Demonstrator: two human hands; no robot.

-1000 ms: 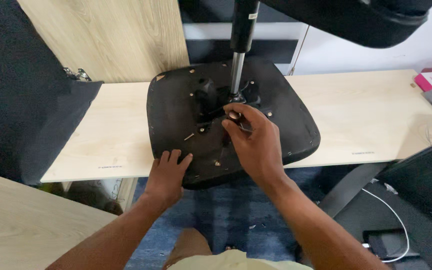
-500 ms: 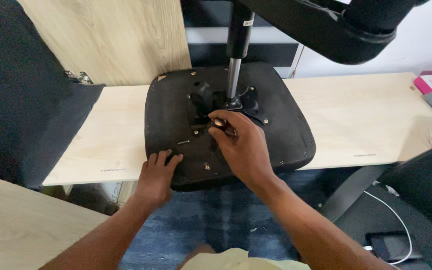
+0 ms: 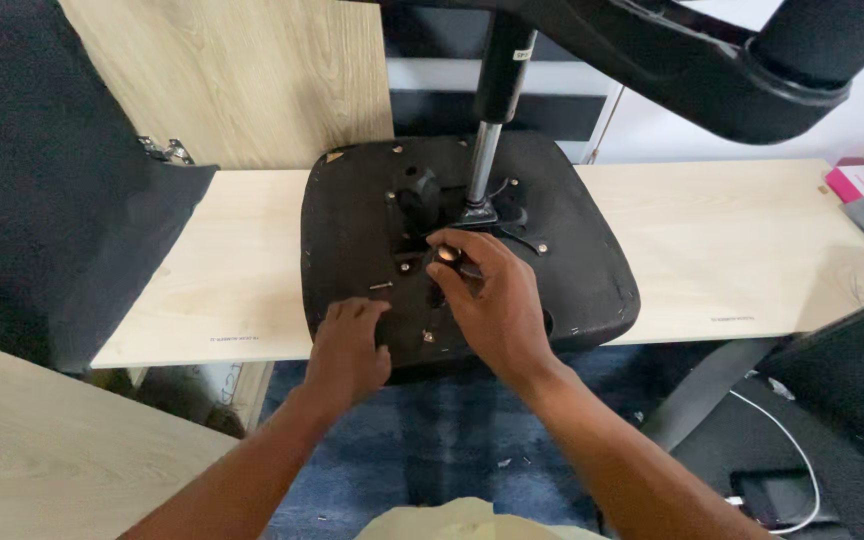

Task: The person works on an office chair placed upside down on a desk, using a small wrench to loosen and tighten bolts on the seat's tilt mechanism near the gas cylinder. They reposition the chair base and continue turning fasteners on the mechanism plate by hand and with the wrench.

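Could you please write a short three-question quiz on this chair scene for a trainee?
1. True or false: the left hand rests flat on the near edge of the upturned seat base.
2. What does the right hand pinch at its fingertips? A) a small round-headed part B) a cable C) a pink box
3. What lies loose on the seat base just beyond the left hand?

Key:
1. True.
2. A: a small round-headed part, close to the foot of the gas-lift column.
3. A loose screw.
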